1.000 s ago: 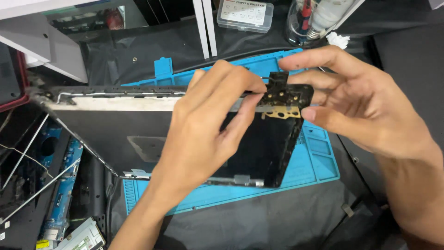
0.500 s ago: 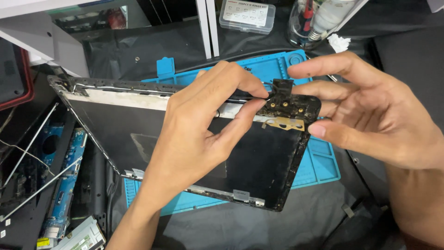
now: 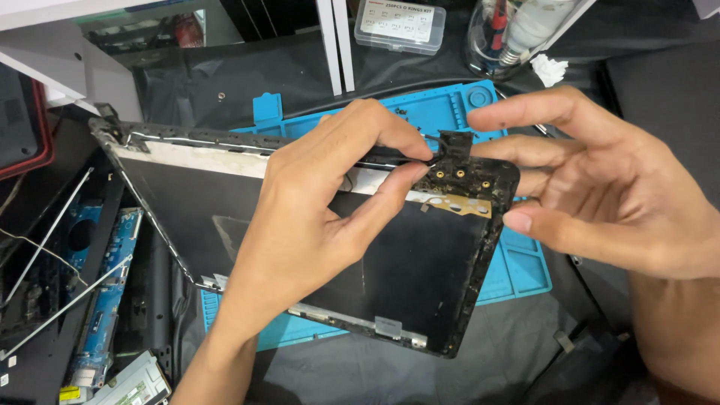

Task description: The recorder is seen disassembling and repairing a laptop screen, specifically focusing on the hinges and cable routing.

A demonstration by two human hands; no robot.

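Observation:
A black laptop lid shell (image 3: 420,277) is held tilted above a blue work mat (image 3: 525,274). My left hand (image 3: 315,217) reaches over the shell and pinches a thin black cable (image 3: 390,156) between thumb and fingertips at the shell's top right corner. That corner carries a small black hinge part (image 3: 454,144) and a brass plate with several screw posts (image 3: 459,196). My right hand (image 3: 600,187) grips the shell's right edge, thumb on the front just below the corner, fingers spread behind it.
A clear lidded parts box (image 3: 397,24) and a clear cup with tools (image 3: 499,34) stand at the back. At left lie a blue circuit board (image 3: 105,300), thin metal strips (image 3: 52,225) and a red-edged case (image 3: 22,127). A white post (image 3: 336,45) stands upright behind.
The shell has swung down and to the right, its right corner lower in view. My left fingers have closed onto the cable at the hinge corner. My right hand has shifted lower along the edge.

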